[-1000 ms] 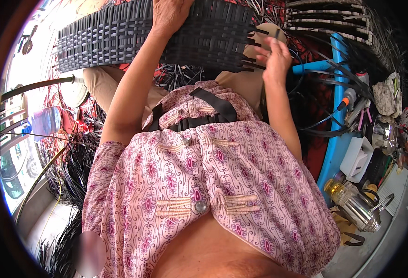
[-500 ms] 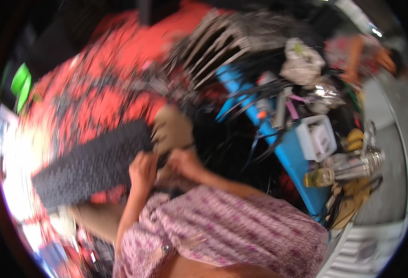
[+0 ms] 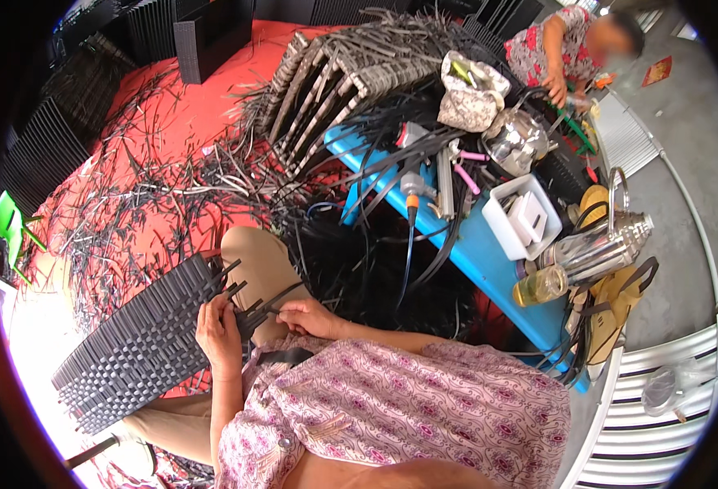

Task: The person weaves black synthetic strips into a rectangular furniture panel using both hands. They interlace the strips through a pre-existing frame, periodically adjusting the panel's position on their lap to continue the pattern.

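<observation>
Woven black panel (image 3: 143,342) now slants at 8 o'clock; a second ago, before the view swings, it spans 10 to 12. Left hand (image 3: 220,332) curls closed on its frayed end, toward 2 o'clock of the panel. Right hand (image 3: 312,318), loosely spread earlier, pinches a thin black strip (image 3: 263,313) just beside.

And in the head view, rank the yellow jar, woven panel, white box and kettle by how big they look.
1. Woven panel
2. White box and kettle: too alike to rank
3. Yellow jar
</observation>
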Tool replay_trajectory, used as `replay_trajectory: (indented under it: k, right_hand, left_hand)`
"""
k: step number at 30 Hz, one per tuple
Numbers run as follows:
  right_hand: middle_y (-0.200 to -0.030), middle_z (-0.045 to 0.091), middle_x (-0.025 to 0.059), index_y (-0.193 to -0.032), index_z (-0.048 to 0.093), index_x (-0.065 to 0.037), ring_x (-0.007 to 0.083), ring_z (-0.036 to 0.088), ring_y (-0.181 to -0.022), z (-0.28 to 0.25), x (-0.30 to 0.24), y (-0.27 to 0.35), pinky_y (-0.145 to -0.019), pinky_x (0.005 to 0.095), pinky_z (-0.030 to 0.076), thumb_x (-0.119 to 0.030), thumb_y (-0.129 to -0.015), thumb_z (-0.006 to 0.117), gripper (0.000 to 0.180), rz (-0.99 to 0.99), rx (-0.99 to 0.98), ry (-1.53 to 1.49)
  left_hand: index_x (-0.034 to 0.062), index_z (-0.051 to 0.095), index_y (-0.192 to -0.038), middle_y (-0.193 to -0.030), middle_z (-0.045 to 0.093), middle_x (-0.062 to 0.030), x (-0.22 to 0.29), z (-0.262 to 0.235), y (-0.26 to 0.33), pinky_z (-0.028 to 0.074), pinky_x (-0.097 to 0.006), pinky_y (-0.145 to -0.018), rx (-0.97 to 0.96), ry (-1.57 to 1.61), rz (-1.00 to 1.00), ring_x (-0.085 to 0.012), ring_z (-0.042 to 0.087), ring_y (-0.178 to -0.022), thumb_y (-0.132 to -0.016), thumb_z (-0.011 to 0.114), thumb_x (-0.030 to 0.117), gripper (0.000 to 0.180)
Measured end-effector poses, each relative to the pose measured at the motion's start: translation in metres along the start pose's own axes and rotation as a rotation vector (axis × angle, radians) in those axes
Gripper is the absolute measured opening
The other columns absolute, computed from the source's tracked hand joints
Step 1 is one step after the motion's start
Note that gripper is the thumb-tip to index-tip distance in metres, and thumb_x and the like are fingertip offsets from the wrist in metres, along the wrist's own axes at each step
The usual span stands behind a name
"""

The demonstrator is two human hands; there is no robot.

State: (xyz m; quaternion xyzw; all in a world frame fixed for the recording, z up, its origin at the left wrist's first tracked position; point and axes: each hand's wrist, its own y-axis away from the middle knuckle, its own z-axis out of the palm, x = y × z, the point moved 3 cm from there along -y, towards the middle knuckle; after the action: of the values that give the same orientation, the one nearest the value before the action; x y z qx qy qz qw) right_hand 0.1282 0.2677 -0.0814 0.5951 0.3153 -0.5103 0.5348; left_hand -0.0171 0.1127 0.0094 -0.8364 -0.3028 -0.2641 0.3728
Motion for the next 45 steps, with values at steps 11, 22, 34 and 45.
replay_trajectory:
  k: [11,22,34,45]
  right_hand:
    - [-0.070,0.060,-0.0010,-0.098,0.071,-0.003,0.0064,0.052,-0.056,-0.003,0.006,-0.007,-0.053,0.0236,0.042,-0.024,-0.100,0.058,0.025,-0.038,-0.024,-0.003]
    - [-0.069,0.061,-0.0008,-0.097,0.071,-0.004,0.0068,0.053,-0.056,0.004,0.003,-0.005,-0.053,0.0247,0.043,-0.024,-0.100,0.059,0.025,-0.056,-0.012,0.033]
    - [-0.071,0.060,0.0013,-0.100,0.071,-0.001,0.0060,0.051,-0.055,-0.014,-0.033,0.024,-0.052,0.0226,0.043,-0.023,-0.102,0.058,0.025,-0.162,0.132,-0.069]
    - [-0.068,0.055,-0.0008,-0.096,0.068,-0.005,0.0066,0.049,-0.050,-0.136,-0.132,0.173,-0.044,0.0213,0.036,-0.023,-0.095,0.064,0.018,-0.378,0.889,-0.299]
  left_hand:
    - [0.0034,0.066,-0.109,-0.093,0.067,-0.0112,-0.014,-0.011,0.011,0.052,-0.042,-0.080,-0.012,-0.123,-0.107,-0.0305,0.065,-0.086,-0.090,0.063,0.005,0.019]
    - [0.0035,0.064,-0.115,-0.084,0.066,-0.0092,-0.014,-0.011,0.014,0.051,-0.041,-0.077,-0.029,-0.235,-0.057,-0.0299,0.065,-0.082,-0.090,0.066,0.011,0.027]
    - [0.0074,0.059,-0.123,-0.079,0.066,-0.0060,-0.012,-0.008,0.017,0.049,-0.043,-0.070,-0.108,-0.295,-0.127,-0.0285,0.065,-0.078,-0.091,0.069,0.018,0.035]
    - [0.0066,0.057,-0.123,-0.077,0.067,-0.0064,-0.010,-0.011,0.015,0.050,-0.045,-0.069,-0.127,-0.325,-0.209,-0.0297,0.067,-0.077,-0.089,0.070,0.019,0.039]
